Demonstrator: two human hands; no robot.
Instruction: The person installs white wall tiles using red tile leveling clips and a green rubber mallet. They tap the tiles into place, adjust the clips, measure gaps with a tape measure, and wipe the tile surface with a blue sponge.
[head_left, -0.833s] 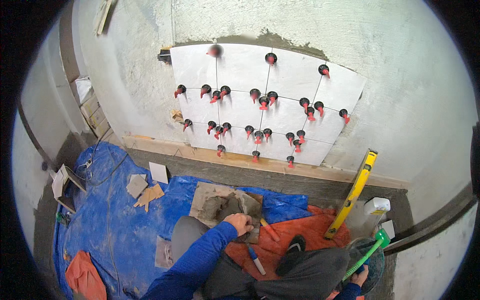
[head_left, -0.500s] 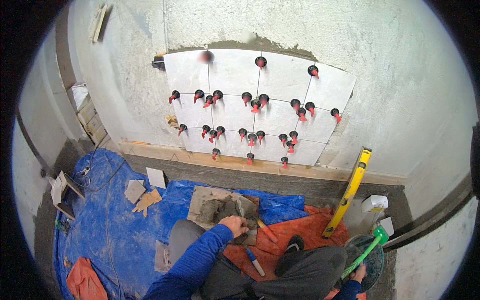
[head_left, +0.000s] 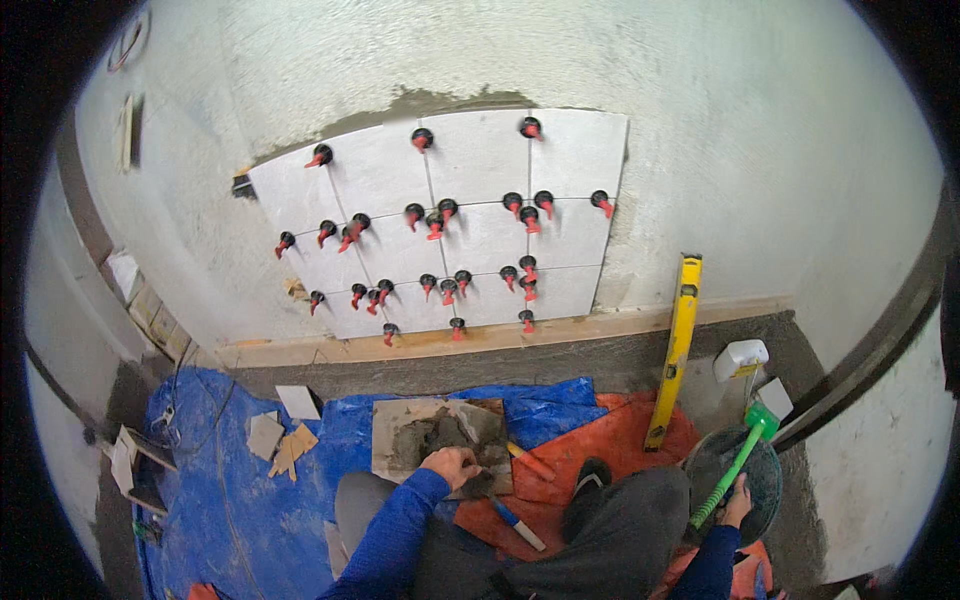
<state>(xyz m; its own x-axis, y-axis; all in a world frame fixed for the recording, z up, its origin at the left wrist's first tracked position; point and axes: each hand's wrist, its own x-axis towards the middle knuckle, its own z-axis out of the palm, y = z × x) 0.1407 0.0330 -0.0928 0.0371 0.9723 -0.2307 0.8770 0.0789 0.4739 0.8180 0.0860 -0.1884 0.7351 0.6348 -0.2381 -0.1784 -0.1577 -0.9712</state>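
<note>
Your left hand point(head_left: 452, 466) is closed around a trowel point(head_left: 478, 484) on the mortar-smeared tile point(head_left: 400, 432), which lies on the blue tarp point(head_left: 250, 500). Your right hand point(head_left: 737, 492) rests on the bucket point(head_left: 765, 480) rim right of the tile, beside the green mallet point(head_left: 735, 460); its grip can't be told.

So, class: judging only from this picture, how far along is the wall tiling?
Done: three rows of grey tiles sit on the wall, held by red levelling clips. In hand: the left hand works grey mortar on a loose tile on the blue tarp; the right hand is at a green-handled mallet. Left: the bare wall around the tiled patch.
</note>
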